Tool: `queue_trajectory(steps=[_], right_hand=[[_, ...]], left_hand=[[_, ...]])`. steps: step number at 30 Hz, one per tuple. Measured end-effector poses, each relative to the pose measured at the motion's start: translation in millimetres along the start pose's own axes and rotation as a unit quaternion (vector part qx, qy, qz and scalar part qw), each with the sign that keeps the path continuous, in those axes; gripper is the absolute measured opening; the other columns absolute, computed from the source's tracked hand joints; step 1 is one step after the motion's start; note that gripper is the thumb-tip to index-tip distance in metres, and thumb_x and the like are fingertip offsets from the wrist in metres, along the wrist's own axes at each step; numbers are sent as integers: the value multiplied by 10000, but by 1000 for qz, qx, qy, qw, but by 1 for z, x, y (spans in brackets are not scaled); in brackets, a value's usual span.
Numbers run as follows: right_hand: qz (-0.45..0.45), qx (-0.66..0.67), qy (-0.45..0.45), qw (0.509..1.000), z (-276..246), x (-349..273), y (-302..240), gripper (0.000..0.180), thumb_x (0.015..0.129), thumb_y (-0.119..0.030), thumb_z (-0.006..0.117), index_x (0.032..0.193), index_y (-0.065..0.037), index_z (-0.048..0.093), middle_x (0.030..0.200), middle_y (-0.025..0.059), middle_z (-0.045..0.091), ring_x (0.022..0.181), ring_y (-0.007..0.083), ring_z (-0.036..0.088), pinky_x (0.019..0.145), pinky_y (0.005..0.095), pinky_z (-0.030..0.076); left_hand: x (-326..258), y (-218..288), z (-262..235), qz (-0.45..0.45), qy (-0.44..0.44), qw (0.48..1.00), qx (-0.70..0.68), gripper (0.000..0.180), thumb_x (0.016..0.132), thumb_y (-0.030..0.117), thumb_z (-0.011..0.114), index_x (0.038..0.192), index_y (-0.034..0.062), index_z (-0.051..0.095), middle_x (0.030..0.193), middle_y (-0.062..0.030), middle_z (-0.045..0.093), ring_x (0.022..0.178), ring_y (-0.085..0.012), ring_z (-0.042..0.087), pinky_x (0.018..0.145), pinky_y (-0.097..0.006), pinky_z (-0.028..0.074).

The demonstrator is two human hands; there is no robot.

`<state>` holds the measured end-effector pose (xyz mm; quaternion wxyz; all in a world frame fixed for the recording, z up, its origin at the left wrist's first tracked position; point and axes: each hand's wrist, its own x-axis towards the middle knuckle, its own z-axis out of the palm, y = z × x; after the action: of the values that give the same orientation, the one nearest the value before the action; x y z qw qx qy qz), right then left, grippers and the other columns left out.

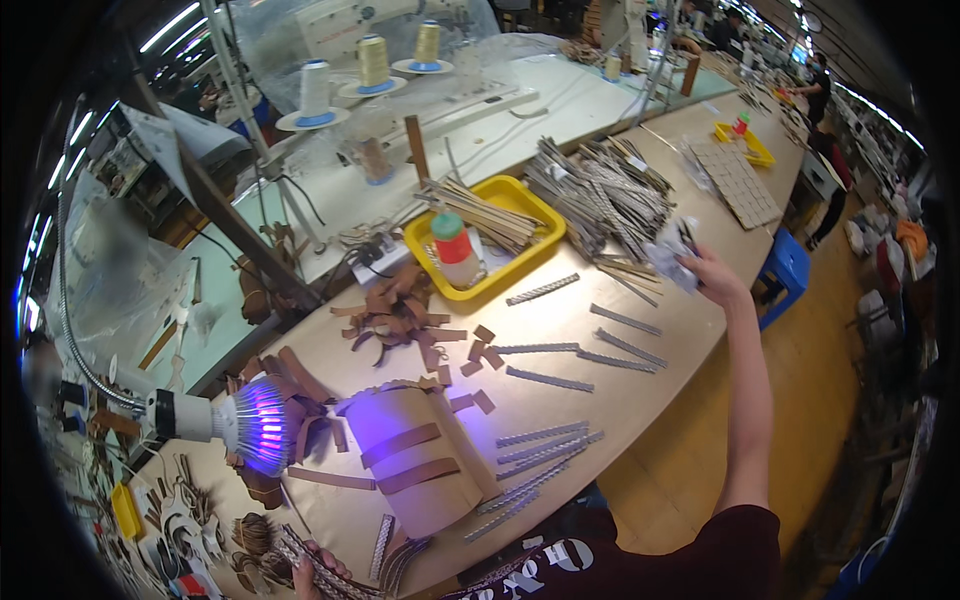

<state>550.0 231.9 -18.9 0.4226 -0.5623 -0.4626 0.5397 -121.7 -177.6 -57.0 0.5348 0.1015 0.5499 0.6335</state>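
My right hand [715, 276] reaches out to the far right of the table. It is closed on a crumpled whitish wad [674, 262], cloth or plastic; a small dark tip shows beside it. Next to it lies a big heap of grey braided strips [605, 195]. At the lower edge, my left hand [318, 572] is closed around a bundle of braided strips [290, 548], partly cut off by the frame. In front of me lies a curved tan form [425, 505] with two brown leather strips [420, 474] across it. Several grey braided strips [545, 445] lie to its right.
A lit lamp [262, 425] shines violet from the left. A yellow tray [548, 232] holds thin sticks and a green-capped bottle [452, 248]. Brown leather scraps [395, 310] lie nearby. Thread spools [373, 62] stand behind. A blue stool [787, 275] is beyond the table's right edge.
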Motion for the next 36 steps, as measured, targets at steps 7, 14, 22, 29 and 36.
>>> queue_trajectory(steps=[7, 14, 22, 29, 36], right_hand=[[-179, -327, 11, 928, 166, 196, -38, 420, 841, -325, 665, 1089, 12, 639, 945, 107, 675, 806, 182, 616, 723, 339, 507], [-260, -559, 84, 783, 227, 248, -25, 696, 792, -536, 678, 1239, -11, 578, 1181, 243, 596, 1078, 379, 602, 901, 448, 474], [-278, -623, 220, 697, 247, 170, -70, 446, 890, -479, 606, 1118, -96, 624, 999, 173, 635, 966, 399, 609, 793, 478, 475], [-99, -109, -354, 924, 329, -17, -52, 309, 923, -249, 607, 1124, -14, 600, 798, -8, 581, 621, 42, 505, 546, 176, 397], [-112, -36, -483, 867, 398, -90, -49, 308, 906, -239, 676, 1105, -7, 633, 898, 16, 674, 705, 55, 577, 633, 218, 478]], left_hand=[[-28, 14, 88, 35, 0, 997, -63, 280, 951, 232, 546, 1151, 43, 494, 834, -95, 557, 692, -205, 569, 621, -330, 508], [-1, 26, 138, -65, -72, 993, -74, 319, 998, 182, 489, 1241, -25, 483, 958, -120, 634, 886, -216, 663, 773, -355, 580], [36, 37, 174, -85, -199, 976, -22, 338, 981, 184, 540, 1239, -29, 487, 989, -113, 634, 869, -182, 666, 770, -307, 570], [62, 48, 207, -143, -341, 925, 86, 339, 964, 256, 585, 1155, -19, 531, 924, -77, 635, 816, -127, 657, 736, -247, 565], [104, 62, 238, -135, -534, 803, 228, 328, 986, 316, 538, 1055, -5, 560, 855, -59, 645, 782, -120, 664, 740, -247, 558]])
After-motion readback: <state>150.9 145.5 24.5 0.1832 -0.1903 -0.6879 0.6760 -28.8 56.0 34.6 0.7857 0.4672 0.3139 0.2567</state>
